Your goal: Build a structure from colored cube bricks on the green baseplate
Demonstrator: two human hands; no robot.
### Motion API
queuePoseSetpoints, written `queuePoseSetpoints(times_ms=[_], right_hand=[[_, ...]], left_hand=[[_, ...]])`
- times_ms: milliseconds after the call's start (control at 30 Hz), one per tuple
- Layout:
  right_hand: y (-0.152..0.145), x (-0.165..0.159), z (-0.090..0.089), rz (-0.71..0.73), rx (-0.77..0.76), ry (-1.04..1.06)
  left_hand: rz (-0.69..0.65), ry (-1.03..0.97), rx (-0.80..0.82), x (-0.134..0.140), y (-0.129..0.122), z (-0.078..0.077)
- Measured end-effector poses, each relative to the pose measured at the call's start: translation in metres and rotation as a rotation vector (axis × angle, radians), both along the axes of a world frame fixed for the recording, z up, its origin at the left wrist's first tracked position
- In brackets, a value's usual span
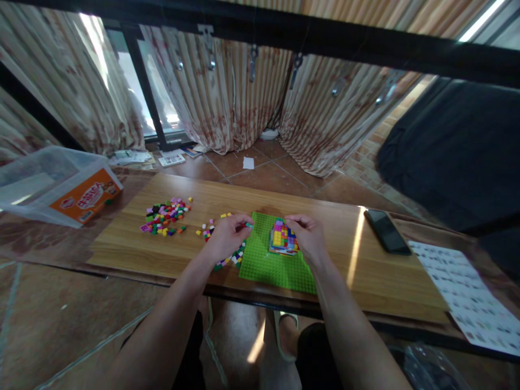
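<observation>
A green studded baseplate [262, 268] lies on the wooden board in front of me. On it stands a low block of multicoloured toy bricks [280, 238], with yellow, purple, red and blue on top. My left hand [228, 237] is over the plate's left edge, thumb and fingers pinched on a small teal toy brick [248, 224]. Just beneath this hand lie scattered loose bricks [235, 257], partly covered by it. My right hand [309, 234] is at the right side of the brick block, its fingertips closed together near the top corner; what they hold, if anything, is hidden.
Another heap of loose bricks [168, 214] lies farther left on the wooden board [122, 244]. A clear plastic bin [36, 187] with an orange label stands at the far left. To the right are a black phone [388, 232] and a printed sheet [467, 292].
</observation>
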State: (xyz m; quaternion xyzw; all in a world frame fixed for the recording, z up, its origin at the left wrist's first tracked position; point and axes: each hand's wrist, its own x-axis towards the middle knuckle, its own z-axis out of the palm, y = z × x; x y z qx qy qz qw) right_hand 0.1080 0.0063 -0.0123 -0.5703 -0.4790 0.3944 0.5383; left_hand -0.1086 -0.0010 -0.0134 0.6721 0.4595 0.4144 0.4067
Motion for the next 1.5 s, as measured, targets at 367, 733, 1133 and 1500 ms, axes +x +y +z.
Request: queuePoseSetpoints(times_ms=[367, 733, 1133, 1500], right_hand=[[-0.023, -0.012, 0.024, -0.115, 0.438, -0.335], [-0.035, -0.041, 0.028, 0.243, 0.488, -0.505], [-0.033, -0.02, 0.038, 0.006, 0.519, -0.34], [-0.023, -0.007, 0.03, -0.099, 0.37, -0.031]], left_hand=[[0.006, -0.352, -0.204, 0.008, -0.006, 0.014], [-0.164, -0.527, -0.249, 0.011, -0.013, 0.019], [-0.022, -0.656, -0.376, -0.008, -0.008, 0.023], [0.027, -0.486, -0.362, 0.005, -0.005, 0.017]])
